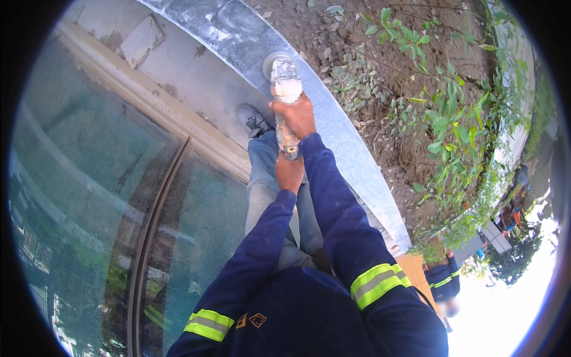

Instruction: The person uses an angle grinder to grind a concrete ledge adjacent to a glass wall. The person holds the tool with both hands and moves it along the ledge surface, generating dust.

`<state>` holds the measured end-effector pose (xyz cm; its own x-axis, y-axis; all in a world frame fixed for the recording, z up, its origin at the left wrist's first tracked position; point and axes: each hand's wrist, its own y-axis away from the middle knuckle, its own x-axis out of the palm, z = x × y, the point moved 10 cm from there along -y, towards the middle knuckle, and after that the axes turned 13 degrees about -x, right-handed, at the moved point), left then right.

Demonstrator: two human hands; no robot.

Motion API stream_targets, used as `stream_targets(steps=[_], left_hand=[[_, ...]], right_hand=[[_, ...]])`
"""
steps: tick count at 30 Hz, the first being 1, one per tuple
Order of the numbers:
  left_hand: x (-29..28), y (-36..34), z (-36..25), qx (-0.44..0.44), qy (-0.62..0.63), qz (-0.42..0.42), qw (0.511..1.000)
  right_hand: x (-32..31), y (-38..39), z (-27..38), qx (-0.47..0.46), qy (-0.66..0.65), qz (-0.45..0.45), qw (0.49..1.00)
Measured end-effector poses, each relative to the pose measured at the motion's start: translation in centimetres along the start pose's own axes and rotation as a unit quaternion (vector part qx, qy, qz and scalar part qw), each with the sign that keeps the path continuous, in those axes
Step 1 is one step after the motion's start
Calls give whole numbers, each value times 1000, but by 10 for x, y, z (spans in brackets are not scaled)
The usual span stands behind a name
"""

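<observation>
Fingers [284, 107] of the right hand [295, 116] wrap tight around a dusty grinder [285, 89], and the left hand [289, 172] grips its near end. Its round disc [269, 61] touches the grey stone curb [333, 119], far from the body, beside the dirt [386, 71].

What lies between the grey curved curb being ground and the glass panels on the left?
In the head view, a bare concrete strip with a loose slab piece, the person's grey shoe, and a beige frame ledge lie between the curb and the glass.
</observation>
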<state>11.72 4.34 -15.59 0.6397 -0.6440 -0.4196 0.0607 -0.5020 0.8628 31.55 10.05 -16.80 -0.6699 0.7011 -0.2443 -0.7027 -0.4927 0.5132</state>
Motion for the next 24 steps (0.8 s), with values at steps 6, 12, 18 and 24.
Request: stream_targets(steps=[6,12,18,24], left_hand=[[11,-8,-17,35,-3,14,999],[-5,-9,-26,29,86,7,996],[-9,-4,-1,-8,28,14,999],[6,-11,-20,24,35,15,999]], right_hand=[[-14,-16,7,3,-45,-7,999],[22,-21,2,-30,-14,33,999],[11,2,-2,-2,0,7,1000],[4,-24,11,-42,-23,10,999]])
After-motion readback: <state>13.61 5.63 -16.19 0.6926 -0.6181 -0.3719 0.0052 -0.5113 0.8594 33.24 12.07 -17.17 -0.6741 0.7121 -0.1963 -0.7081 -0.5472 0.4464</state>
